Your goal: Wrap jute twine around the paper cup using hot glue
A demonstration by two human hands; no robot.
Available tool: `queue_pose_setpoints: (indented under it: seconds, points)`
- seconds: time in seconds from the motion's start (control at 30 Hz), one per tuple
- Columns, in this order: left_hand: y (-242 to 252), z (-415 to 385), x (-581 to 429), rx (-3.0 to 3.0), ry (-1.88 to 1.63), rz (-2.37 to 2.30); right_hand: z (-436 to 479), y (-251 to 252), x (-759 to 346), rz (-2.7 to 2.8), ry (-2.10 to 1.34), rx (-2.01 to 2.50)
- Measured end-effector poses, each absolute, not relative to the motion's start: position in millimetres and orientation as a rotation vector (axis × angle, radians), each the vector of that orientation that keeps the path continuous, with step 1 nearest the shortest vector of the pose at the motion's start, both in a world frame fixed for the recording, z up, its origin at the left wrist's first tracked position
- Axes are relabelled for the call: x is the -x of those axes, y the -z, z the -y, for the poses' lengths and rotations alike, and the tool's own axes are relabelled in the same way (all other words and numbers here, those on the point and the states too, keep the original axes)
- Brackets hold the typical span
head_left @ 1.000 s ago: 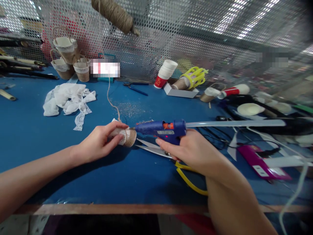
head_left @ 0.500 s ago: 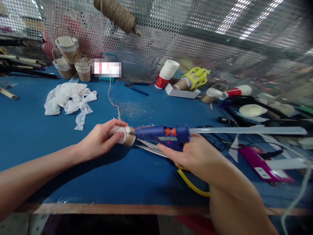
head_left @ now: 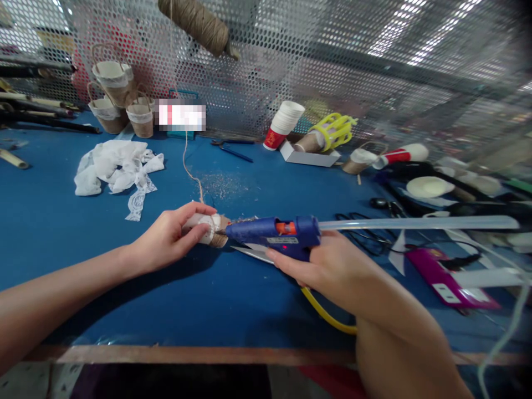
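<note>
blue counter (head_left: 137,316), observed from beside it. glue gun (head_left: 270,230) at centre right; right hand's (head_left: 326,260) fingers clamped on its handle, nozzle pointing left. scissors (head_left: 254,253) lie beneath, partly hidden. small twine-wrapped cup (head_left: 218,240) on its side at the nozzle, contact unclear; left hand's (head_left: 177,235) fingers clamped around it. thin twine (head_left: 185,162) runs far from there.

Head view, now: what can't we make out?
In the head view:
Glue gun, grip: mostly behind right hand.
Wrapped piece, left end: covered by left hand.
Scissors, pivot: behind right hand.
Twine spool, top: cut off by upper edge.
Label on glue gun: too small to read.
</note>
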State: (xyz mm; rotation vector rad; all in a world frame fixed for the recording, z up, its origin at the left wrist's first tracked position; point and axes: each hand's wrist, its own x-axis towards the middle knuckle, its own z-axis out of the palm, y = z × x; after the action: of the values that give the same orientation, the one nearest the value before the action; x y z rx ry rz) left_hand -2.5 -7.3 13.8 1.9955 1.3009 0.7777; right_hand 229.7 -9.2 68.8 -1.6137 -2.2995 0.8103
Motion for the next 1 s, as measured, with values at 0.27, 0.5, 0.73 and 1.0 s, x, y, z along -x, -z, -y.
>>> queue_pose_setpoints:
  seconds: [0.27,0.5,0.73,1.0]
  points:
    - [-15,9,2,-2.039,-0.785,-1.253,6,-77,-228,2.306,-0.716,1.536]
    - [-12,9,2,-2.085,-0.791,-1.237,3,-76,-228,2.189,-0.879,1.724]
    - [-10,8,1,-2.126,-0.827,-1.243,1,-75,-224,2.120,-0.884,1.764]
    - [-11,9,1,-2.160,-0.847,-1.229,-3,-70,-225,2.113,-0.930,1.729]
